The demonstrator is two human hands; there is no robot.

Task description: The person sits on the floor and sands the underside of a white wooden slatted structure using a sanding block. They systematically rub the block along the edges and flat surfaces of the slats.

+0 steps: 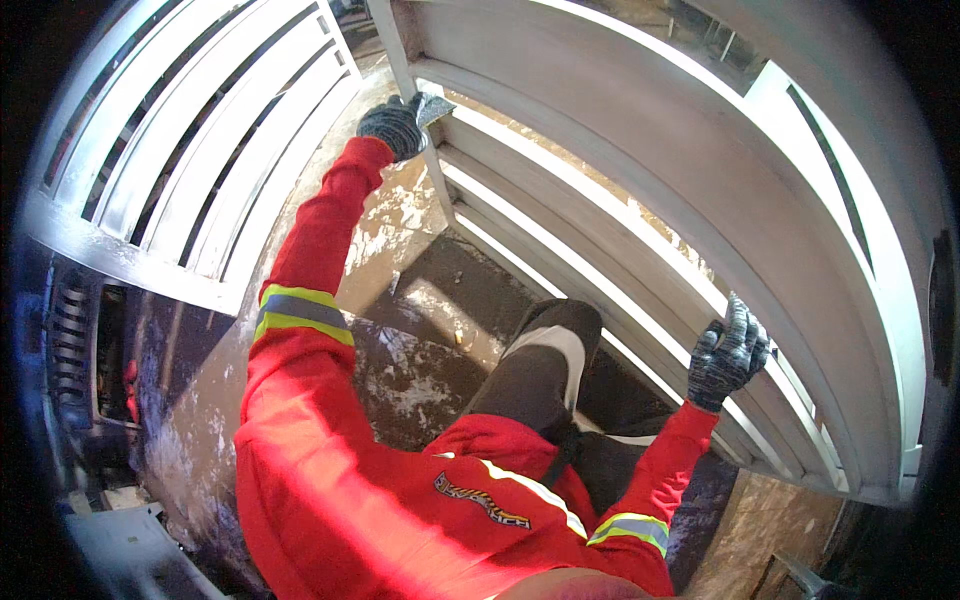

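Observation:
A white slatted panel point(640, 130) stands tilted before me, its long slats running from upper left to lower right. My left hand point(395, 127), in a dark grey knit glove, is closed at the panel's far left edge post. Out of its fingers sticks a thin grey sheet point(436, 108), like a folded piece of sandpaper, against the frame. My right hand point(728, 355), gloved the same way, grips one of the slats toward the panel's lower right, with its fingers reaching into the gap. The fingertips there are partly hidden.
Another white slatted panel point(190, 150) is at the upper left. Paint-spotted brown floor point(400, 365) lies below, with my bent knee close to the slats. Dark machine-like parts point(75, 350) stand along the left, and a pale flat piece point(130, 550) lies at lower left.

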